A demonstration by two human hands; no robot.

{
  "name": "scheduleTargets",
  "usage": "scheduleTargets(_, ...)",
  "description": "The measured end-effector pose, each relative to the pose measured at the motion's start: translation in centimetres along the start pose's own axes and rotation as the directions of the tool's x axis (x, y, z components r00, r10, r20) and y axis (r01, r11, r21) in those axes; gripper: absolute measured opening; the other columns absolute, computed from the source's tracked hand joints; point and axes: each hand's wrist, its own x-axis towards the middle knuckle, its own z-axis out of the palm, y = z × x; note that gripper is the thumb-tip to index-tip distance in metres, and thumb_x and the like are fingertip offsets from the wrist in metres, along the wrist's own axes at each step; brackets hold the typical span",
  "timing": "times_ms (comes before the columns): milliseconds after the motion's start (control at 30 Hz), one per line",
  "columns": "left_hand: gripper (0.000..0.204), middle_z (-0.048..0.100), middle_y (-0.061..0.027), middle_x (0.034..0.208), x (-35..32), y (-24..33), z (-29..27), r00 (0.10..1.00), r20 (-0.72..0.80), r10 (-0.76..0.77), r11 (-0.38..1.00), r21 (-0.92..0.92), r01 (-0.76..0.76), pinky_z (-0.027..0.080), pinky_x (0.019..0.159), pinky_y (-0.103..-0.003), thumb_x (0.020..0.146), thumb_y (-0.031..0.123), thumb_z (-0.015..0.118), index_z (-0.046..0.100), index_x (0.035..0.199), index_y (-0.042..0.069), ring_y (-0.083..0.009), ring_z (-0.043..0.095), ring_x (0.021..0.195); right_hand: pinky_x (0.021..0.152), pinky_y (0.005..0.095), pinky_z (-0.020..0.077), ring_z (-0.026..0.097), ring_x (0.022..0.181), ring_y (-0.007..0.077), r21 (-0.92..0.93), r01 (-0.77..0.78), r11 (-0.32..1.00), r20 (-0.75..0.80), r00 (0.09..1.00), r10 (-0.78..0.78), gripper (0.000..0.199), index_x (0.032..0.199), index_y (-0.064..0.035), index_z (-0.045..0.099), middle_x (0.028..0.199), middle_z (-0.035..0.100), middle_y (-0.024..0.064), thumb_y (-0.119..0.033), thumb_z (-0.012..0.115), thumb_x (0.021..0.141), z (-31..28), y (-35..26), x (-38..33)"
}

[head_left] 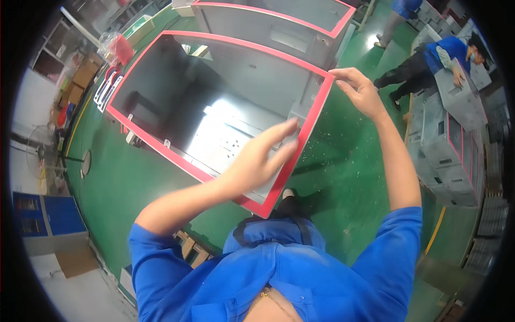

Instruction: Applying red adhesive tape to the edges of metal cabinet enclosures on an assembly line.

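In front of me lies a large grey metal cabinet box, its wide opening facing up. A red edging strip runs all round the rim. My left hand is over the near right part of the opening, fingers stretched out and thumb apart, holding nothing. Its fingertips come close to the right side of the rim. At the far right corner my right hand has fingers and thumb closed on the red edging strip. Small metal tabs stand along the near left inner edge.
Behind stands another grey box with red edging. At the right a co-worker in blue bends over stacked grey boxes; another person stands farther off. A fan, cartons and a blue cabinet are at the left.
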Motion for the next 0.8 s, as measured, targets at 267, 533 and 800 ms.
scheduleTargets(267, 0.032, 0.044, -0.021, 0.124, -10.4, -0.4, 4.8, 0.863, -0.461, 0.207, 0.767, 0.624, 0.149, 0.016, 0.103, -0.052, 0.08, 0.013, 0.054, 0.057, 0.109, -0.001, -0.0385, 0.03, 0.125, 0.076, 0.0288, 0.0436, 0.052, 0.085, 0.0185, -0.037, 0.286, 0.958, 0.474, 0.849, -0.235, 0.016, 0.093, -0.0113, 0.064, 0.093, 0.049, 0.0043, -0.005, 0.059, 0.079, -2.8, 0.4, 5.1)
scheduleTargets(533, 0.041, 0.039, -0.0217, 0.129, -10.7, -1.4, 9.1, 0.579, -0.81, 0.089, 0.944, 0.254, 0.21, 0.015, 0.105, -0.049, 0.084, 0.016, 0.049, 0.046, 0.12, -0.004, -0.0384, 0.018, 0.131, 0.074, 0.0289, 0.044, 0.053, 0.081, 0.0196, 0.078, 0.313, 0.946, 0.591, 0.75, -0.297, 0.011, 0.086, -0.0057, 0.062, 0.087, 0.051, 0.0053, -0.002, 0.058, 0.077, -3.0, 0.4, 7.3)
scheduleTargets(800, 0.033, 0.044, -0.0188, 0.126, -10.3, -0.9, 9.6, 0.587, -0.808, 0.045, 0.933, 0.245, 0.265, 0.016, 0.105, -0.046, 0.08, 0.012, 0.054, 0.055, 0.11, -0.002, -0.0363, 0.017, 0.132, 0.07, 0.0305, 0.0439, 0.054, 0.08, 0.0199, 0.0, 0.445, 0.896, 0.616, 0.705, -0.35, 0.006, 0.083, -0.0043, 0.057, 0.085, 0.051, 0.0064, -0.002, 0.057, 0.078, -3.0, 0.3, 7.8)
